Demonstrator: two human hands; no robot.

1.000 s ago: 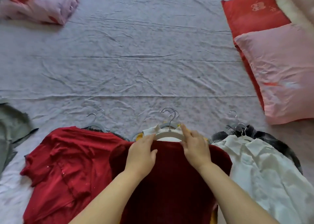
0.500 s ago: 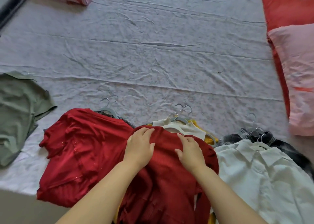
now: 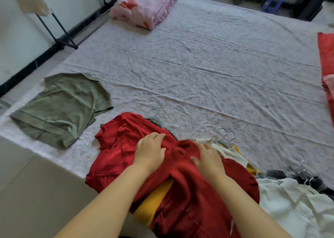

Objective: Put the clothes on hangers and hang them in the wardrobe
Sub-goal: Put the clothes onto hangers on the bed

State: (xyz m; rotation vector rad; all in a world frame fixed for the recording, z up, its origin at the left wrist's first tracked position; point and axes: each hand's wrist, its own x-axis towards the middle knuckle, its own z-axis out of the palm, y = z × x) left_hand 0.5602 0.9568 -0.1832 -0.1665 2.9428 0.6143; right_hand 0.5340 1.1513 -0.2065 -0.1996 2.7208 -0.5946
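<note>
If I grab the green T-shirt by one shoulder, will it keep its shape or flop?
Probably floppy: the green T-shirt lies flat and creased on the wrinkled bed sheet, with no hanger visible in it, so it should sag and fold. It looks thin, so it is likely light. Pushed, it would likely bunch up rather than slide.

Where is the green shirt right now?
In the head view, the olive green shirt lies flat at the left edge of the bed, left of the bright red top, not touching it.

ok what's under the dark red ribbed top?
A yellow garment and a cream garment poke out, hanger hooks beyond them. Anything else is covered.
</note>
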